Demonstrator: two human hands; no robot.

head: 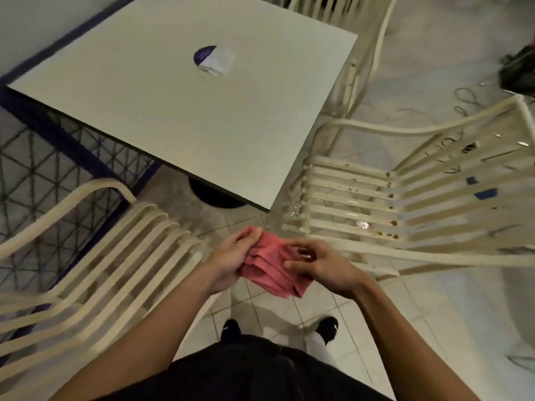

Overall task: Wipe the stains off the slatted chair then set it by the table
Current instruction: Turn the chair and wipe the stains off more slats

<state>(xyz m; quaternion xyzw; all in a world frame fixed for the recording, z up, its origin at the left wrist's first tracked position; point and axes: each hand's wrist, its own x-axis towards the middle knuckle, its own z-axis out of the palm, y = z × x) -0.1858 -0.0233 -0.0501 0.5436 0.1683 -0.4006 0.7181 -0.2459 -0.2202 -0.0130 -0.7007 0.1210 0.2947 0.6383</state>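
Pinching pink cloth [270, 272] — left hand [228, 263], right hand [322, 266]; chair [347, 195] scrawl [451, 150] illegible.

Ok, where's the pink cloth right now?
In the head view, the pink cloth is low centre, held between the left hand and right hand, just left of the stained chair.

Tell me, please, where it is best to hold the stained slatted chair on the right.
Grip the near side rail of the stained chair, coming from above on your own side. It is a long, round tube, easy to wrap, and probably the closest part to you. The left hand and right hand hold the pink cloth, so free one first.
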